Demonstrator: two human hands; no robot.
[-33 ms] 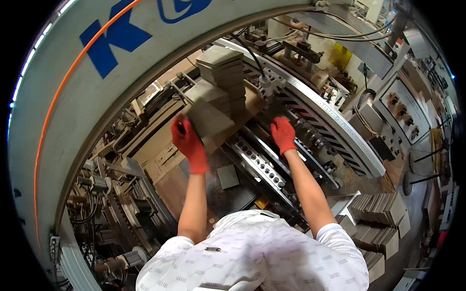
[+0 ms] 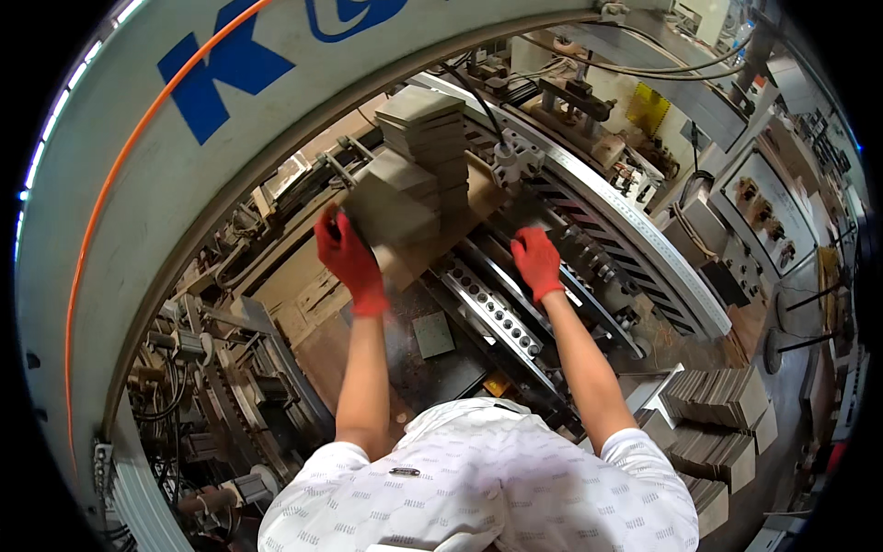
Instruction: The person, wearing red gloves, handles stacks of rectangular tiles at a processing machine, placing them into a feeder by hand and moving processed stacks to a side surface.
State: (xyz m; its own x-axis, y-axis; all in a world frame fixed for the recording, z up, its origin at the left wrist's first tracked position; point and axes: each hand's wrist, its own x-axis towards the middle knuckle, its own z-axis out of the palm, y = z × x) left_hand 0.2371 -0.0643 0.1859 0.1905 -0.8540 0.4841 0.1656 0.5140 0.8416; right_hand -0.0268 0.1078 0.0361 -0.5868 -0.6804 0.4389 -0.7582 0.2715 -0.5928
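My left hand (image 2: 351, 259), in a red glove, has its fingers curled at the left edge of a thin grey-brown board (image 2: 394, 213). That board is tilted and a little blurred, in front of a stack of similar boards (image 2: 421, 124). My right hand (image 2: 537, 259), also red-gloved, is closed over the dark metal rails of the machine. Its fingers bend downward, and whatever may be in them is hidden. Between my forearms runs a metal bar with a row of round black-centred holes (image 2: 495, 317).
A small square plate (image 2: 432, 335) lies on the dark machine bed. More stacked boards (image 2: 713, 400) stand at the lower right. A curved pale machine frame (image 2: 120, 212) with an orange hose (image 2: 124, 152) arches on the left, and a long ruled rail (image 2: 644, 235) crosses on the right.
My left hand has shifted slightly up and to the left, and the tilted board has moved a little with it. My right hand has stayed nearly in place.
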